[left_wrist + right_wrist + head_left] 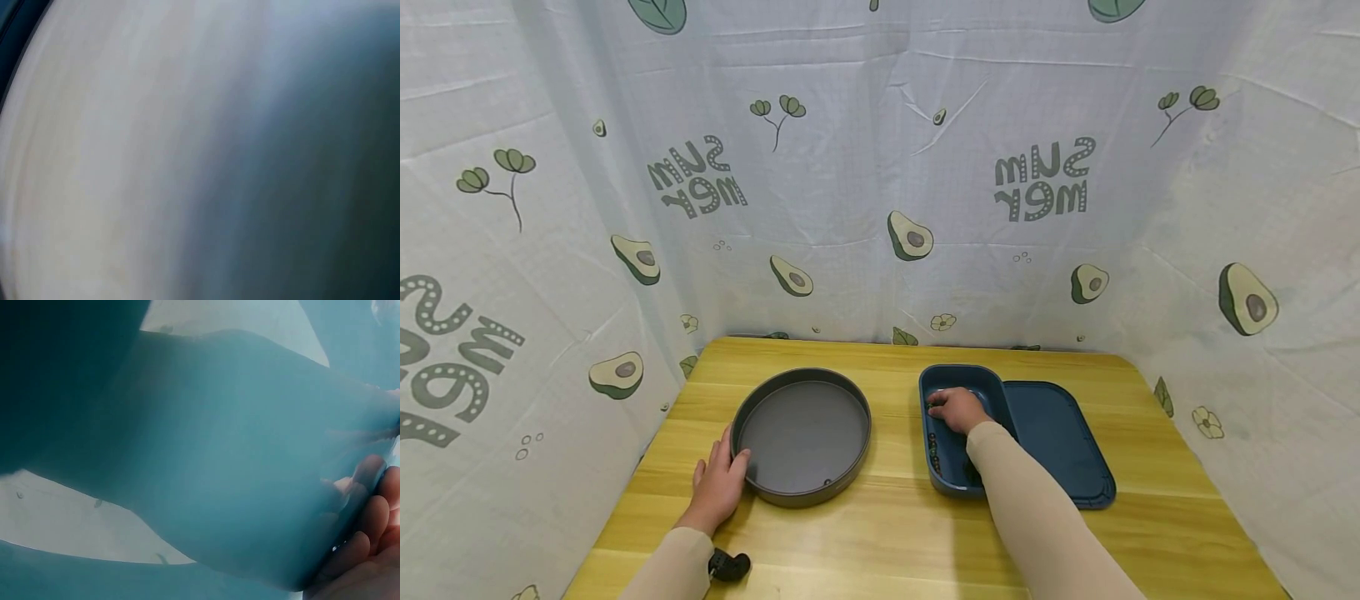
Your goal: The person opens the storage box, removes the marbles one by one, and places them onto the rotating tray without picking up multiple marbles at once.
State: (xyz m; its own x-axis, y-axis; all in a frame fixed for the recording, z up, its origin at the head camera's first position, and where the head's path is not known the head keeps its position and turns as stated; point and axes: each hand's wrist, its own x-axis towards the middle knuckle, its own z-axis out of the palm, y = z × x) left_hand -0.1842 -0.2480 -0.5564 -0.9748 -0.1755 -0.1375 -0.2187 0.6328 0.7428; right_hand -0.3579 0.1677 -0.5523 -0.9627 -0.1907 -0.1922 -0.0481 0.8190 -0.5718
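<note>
- Behind everything I get an avocado-print curtain (850, 167).
- Below it, a wood-grain tabletop (887, 542).
- On my left, a round grey pan (805, 433); on my right, a blue rectangular container (951, 486) beside a blue lid (1060, 442).
- Left hand (718, 483): fingers spread, touching the pan's rim.
- Right hand (958, 409): fingers bent inside the container; I can't tell whether they pinch anything.
- Small dark beads (933, 450) line the container's left side; one bead (827, 482) lies in the pan.

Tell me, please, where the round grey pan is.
In the head view, the round grey pan stands on the table, left of the blue box, with the left hand against its left side.
</note>
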